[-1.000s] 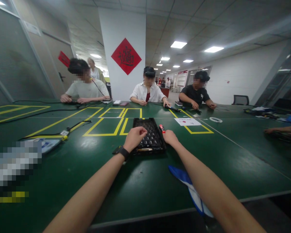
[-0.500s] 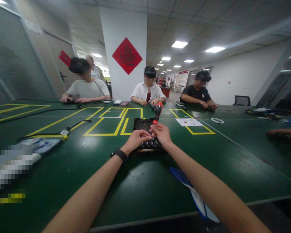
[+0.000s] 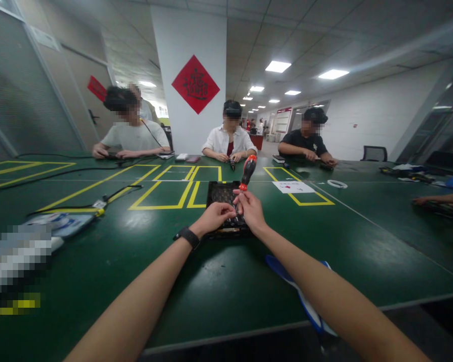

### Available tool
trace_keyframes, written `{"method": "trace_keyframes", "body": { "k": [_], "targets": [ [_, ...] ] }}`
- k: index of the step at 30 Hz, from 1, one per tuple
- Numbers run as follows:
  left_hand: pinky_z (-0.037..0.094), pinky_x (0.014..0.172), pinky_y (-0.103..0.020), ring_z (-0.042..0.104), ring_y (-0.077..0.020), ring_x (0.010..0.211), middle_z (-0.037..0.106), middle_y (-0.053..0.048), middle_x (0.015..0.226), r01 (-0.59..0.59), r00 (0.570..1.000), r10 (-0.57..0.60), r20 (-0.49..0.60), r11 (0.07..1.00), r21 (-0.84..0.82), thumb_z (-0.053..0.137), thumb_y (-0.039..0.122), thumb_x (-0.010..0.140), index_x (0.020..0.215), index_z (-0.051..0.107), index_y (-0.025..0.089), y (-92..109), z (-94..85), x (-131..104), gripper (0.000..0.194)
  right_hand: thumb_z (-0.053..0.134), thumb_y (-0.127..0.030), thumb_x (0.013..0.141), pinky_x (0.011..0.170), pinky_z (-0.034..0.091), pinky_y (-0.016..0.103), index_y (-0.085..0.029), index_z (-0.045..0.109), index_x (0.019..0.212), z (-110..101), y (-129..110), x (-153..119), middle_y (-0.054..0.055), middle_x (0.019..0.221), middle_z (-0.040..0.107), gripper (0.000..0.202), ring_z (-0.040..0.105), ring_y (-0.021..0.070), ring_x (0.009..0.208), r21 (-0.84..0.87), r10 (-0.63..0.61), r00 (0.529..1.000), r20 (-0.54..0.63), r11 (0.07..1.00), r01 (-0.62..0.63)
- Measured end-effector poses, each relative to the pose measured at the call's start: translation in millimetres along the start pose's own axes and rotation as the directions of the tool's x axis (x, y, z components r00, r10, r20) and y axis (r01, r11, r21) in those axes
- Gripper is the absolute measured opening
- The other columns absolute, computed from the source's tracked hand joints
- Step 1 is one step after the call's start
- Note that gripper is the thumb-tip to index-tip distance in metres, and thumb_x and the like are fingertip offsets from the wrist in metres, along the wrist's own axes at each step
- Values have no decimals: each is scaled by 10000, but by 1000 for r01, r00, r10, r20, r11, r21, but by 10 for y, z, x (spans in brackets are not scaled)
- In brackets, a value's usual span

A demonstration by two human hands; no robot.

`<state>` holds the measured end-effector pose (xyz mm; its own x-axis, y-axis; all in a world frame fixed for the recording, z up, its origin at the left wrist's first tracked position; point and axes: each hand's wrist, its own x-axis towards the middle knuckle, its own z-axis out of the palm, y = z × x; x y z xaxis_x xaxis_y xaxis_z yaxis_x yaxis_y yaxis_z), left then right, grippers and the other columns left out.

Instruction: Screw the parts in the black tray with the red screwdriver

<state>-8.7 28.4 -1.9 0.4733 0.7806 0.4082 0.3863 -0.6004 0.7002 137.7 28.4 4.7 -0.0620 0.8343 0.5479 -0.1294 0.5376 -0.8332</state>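
Observation:
A screwdriver [image 3: 248, 171] with a red and black handle stands nearly upright, its handle leaning slightly right. My right hand [image 3: 251, 210] is closed round the lower part, below the handle. Beside its tip, my left hand [image 3: 216, 217] has its fingers pinched together over the open black case [image 3: 216, 190]; what they hold, if anything, is too small to make out. Small dark parts fill the case, partly hidden by both hands. A dark band [image 3: 189, 237] is on my left wrist.
Yellow tape outlines [image 3: 156, 207] mark the green table [image 3: 136, 266]. A white paper [image 3: 293, 187] and a white ring [image 3: 337, 184] lie to the right. Blue-and-white insoles [image 3: 281, 269] lie under my right forearm. Cables and bags are at left. Several people sit around the table.
The screwdriver handle leans a little further right. My hands stay over the case, and the whole view has shifted slightly.

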Motion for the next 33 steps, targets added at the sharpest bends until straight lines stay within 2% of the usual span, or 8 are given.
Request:
{"method": "trace_keyframes", "body": {
  "k": [4, 9, 13, 16, 22, 25, 31, 33],
  "targets": [
    [399, 602, -215, 534, -115, 620, 639, -24, 700, -16, 1000, 16, -4, 1000, 14, 535, 353, 761, 773, 667, 122, 16, 8, 2, 266, 505, -421, 786, 423, 363, 180, -169, 559, 930, -31, 26, -2, -11, 717, 571, 295, 426, 30, 414, -6, 15, 999, 36, 1000, -15],
    [388, 548, -211, 528, -115, 573, 630, -23, 641, 50, 997, -51, -49, 998, -34, 608, 360, 698, 743, 664, 113, -20, 39, -7, 257, 548, -436, 754, 435, 395, 181, -177, 530, 913, -22, 25, -17, -18, 682, 580, 305, 465, 44, 426, 22, 27, 999, 44, 999, -28],
    [419, 603, -230, 560, -132, 627, 651, -37, 689, 34, 999, -35, -6, 996, -82, 572, 318, 732, 776, 675, 119, -29, 47, -12, 228, 457, -481, 798, 405, 403, 181, -180, 526, 955, -26, 32, -24, -11, 701, 576, 346, 460, 47, 421, 40, 53, 994, 92, 998, -57],
    [435, 657, -242, 576, -136, 671, 658, -46, 733, 15, 1000, -14, 13, 992, -126, 557, 308, 745, 783, 667, 123, -12, 55, -4, 219, 455, -487, 795, 408, 415, 181, -184, 533, 965, -34, 36, -27, -12, 718, 562, 357, 451, 45, 430, 27, 62, 992, 114, 997, -66],
    [383, 517, -198, 505, -94, 545, 599, -2, 624, 76, 989, -87, -118, 992, -96, 663, 341, 638, 730, 620, 115, -20, 70, 9, 248, 498, -454, 784, 433, 411, 173, -183, 500, 903, -17, 29, -32, -20, 707, 575, 296, 473, 43, 437, 3, 18, 994, 104, 1000, -18],
    [386, 525, -203, 516, -96, 547, 620, -13, 636, 73, 994, -83, -76, 990, -119, 655, 344, 651, 708, 630, 111, -32, 58, -3, 242, 506, -463, 775, 427, 415, 176, -192, 491, 888, -8, 24, -34, -27, 693, 577, 295, 472, 42, 421, 17, 28, 995, 96, 999, -30],
    [443, 670, -238, 603, -137, 686, 673, -43, 733, 41, 998, -29, 49, 967, -252, 582, 312, 730, 779, 652, 119, -13, 41, -19, 210, 459, -488, 791, 400, 431, 189, -198, 510, 954, -14, 24, -40, -26, 693, 567, 337, 452, 46, 407, 57, 70, 986, 151, 995, -79],
    [447, 681, -241, 605, -136, 702, 669, -43, 748, 26, 999, -15, 45, 969, -244, 574, 308, 739, 790, 639, 123, -6, 49, -11, 203, 462, -476, 796, 402, 421, 178, -194, 514, 945, -15, 21, -43, -28, 693, 564, 323, 444, 39, 405, 41, 57, 988, 143, 997, -63]
  ]
}}
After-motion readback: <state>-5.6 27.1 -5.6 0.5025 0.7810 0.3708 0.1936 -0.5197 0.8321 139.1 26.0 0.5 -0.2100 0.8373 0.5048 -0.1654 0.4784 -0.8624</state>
